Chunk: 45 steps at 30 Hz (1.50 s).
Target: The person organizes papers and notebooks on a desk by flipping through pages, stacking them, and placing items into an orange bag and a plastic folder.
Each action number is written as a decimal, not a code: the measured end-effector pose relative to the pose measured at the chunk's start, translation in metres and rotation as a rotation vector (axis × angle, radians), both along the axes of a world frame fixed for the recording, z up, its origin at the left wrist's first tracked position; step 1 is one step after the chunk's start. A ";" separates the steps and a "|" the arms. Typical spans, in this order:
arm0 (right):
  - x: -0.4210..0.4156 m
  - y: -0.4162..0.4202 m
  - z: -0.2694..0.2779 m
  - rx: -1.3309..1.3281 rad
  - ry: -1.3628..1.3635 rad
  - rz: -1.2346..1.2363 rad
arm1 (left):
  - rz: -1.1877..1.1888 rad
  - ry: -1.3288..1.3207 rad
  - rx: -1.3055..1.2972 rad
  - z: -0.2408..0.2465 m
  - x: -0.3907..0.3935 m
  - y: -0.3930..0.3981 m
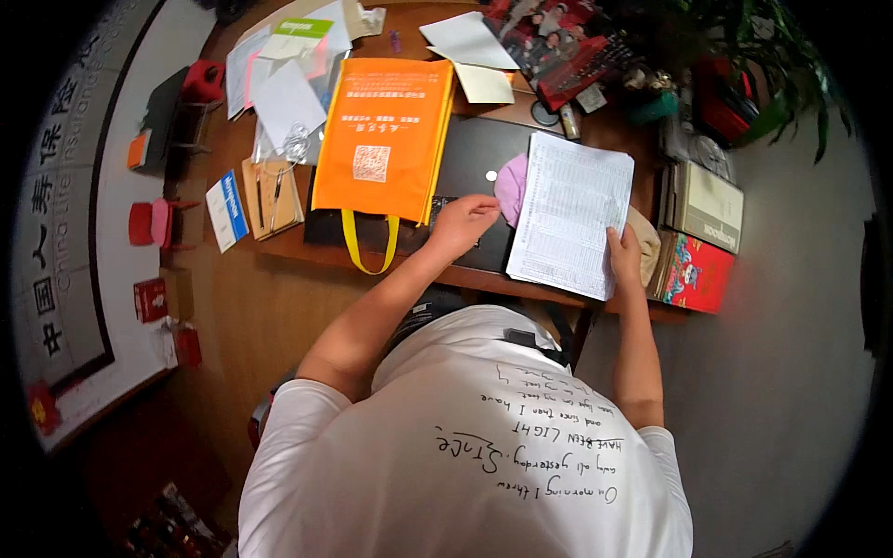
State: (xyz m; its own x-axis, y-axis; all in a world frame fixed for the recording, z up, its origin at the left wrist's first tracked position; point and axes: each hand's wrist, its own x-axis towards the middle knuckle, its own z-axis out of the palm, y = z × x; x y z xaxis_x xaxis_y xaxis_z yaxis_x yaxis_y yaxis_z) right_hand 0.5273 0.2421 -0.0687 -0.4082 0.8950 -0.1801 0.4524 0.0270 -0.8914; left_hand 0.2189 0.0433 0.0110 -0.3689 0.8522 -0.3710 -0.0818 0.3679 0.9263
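Observation:
My right hand [623,254] grips the right edge of a stack of printed sheets [572,216], thumb on top and fingers hidden beneath. The pages carry dense table-like print and are tilted over the desk's front edge. My left hand [466,222] hovers over a dark laptop [469,150], fingers bent and close together. Its fingertips come near a lilac soft item [511,187], partly covered by the sheets; whether they touch it or hold anything, I cannot tell. Left of that hand lies an orange bag [384,132] with yellow handles, printed with writing and a code.
Loose papers [289,97] and a coiled white cable [296,143] lie far left, above pens on a brown notebook [268,199] and a blue-and-white notebook [227,209]. Stacked notebooks [704,209] and a red box [701,275] line the right side. Plant leaves [781,63] overhang the back right.

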 end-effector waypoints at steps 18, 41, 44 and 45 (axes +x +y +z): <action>-0.170 -0.126 0.122 0.671 -0.223 0.477 | -0.100 1.594 -0.173 -0.011 -0.189 -0.169; -0.318 -0.198 0.112 0.719 -0.243 0.602 | -0.047 0.861 0.416 0.022 -0.238 -0.136; -0.326 -0.202 0.121 0.764 -0.099 0.394 | -0.097 0.825 0.437 0.052 -0.230 -0.118; -0.325 -0.193 0.125 0.773 -0.106 0.388 | -0.069 0.797 0.460 0.066 -0.230 -0.112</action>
